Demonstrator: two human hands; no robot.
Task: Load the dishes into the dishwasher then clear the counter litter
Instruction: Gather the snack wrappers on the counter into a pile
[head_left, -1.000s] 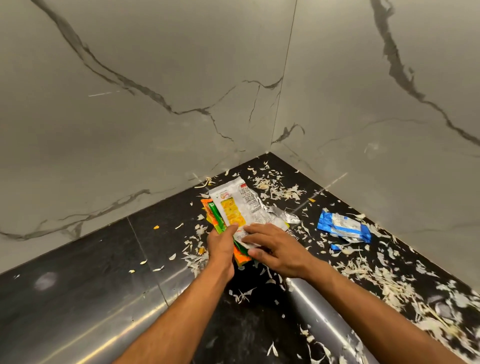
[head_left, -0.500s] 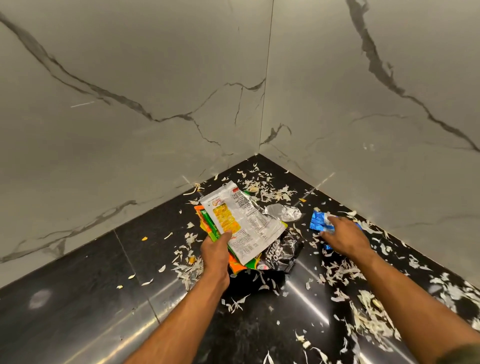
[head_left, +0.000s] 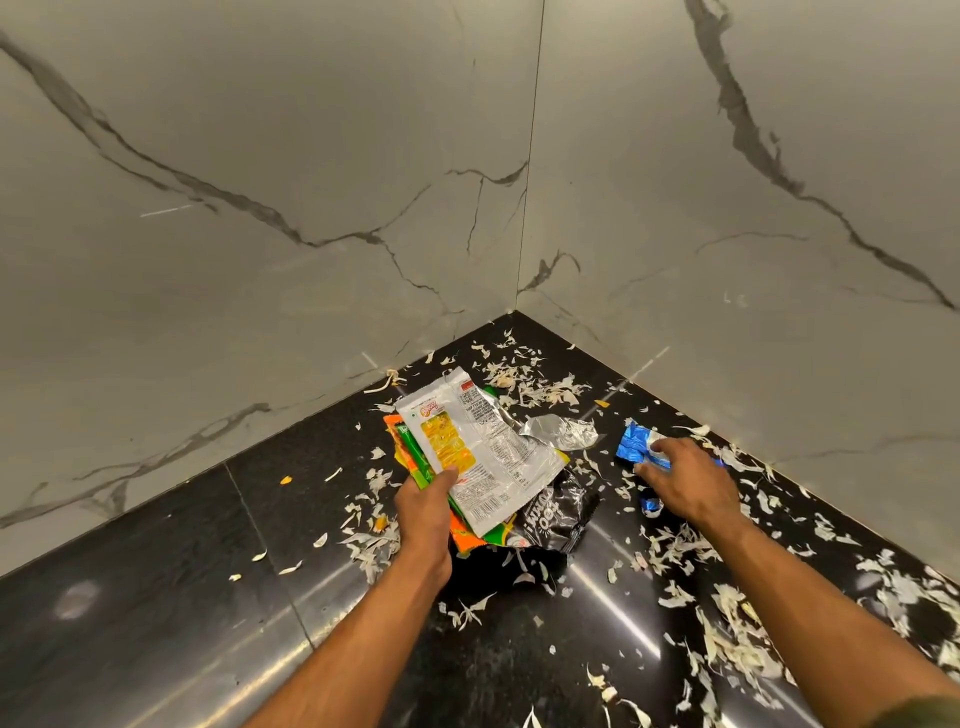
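Right hand (head_left: 685, 480) now over blue wrapper (head_left: 636, 446) — half-hidden

**Bare forearms, a trace of olive sleeve**

We see 2 bare forearms reaching in from the lower edge, each ending in an ungloved hand: the left hand (head_left: 423, 512) and the right hand (head_left: 688, 480). We see an olive-green sleeve (head_left: 922, 714) at the bottom right corner.

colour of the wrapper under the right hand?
Blue with white patches, the small wrapper beneath the right hand; head view, the only one.
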